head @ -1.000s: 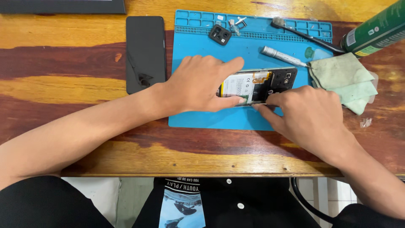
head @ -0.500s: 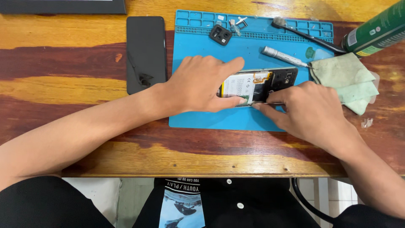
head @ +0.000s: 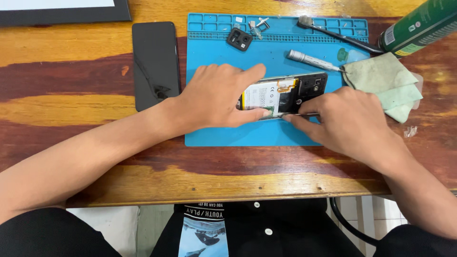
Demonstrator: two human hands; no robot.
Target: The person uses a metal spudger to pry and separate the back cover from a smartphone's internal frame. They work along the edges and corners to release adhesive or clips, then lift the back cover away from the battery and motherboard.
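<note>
Opened black smartphone w/ white battery [head: 285, 95] lies on blue silicone work mat [head: 214, 133], centre. Left hand [head: 216, 97] presses it flat, fingers spread. Right hand [head: 350, 121] pinches thin metal tool [head: 304, 114] at phone's lower edge.

An opened phone [head: 285, 95] is laid on a work mat [head: 219, 133], which is spread on a wooden table [head: 71, 95]. The phone's left part is covered by the left hand [head: 214, 97]; its near right edge is touched by the right hand [head: 350, 121]. Left of the mat, a 2nd phone [head: 154, 64] is laid flat. Behind the opened phone, a camera cover [head: 239, 39] and a screwdriver [head: 312, 61] are placed. To the right, a folded cloth [head: 385, 83] is overlapped onto the mat's edge, with a can [head: 419, 26] behind it.
</note>
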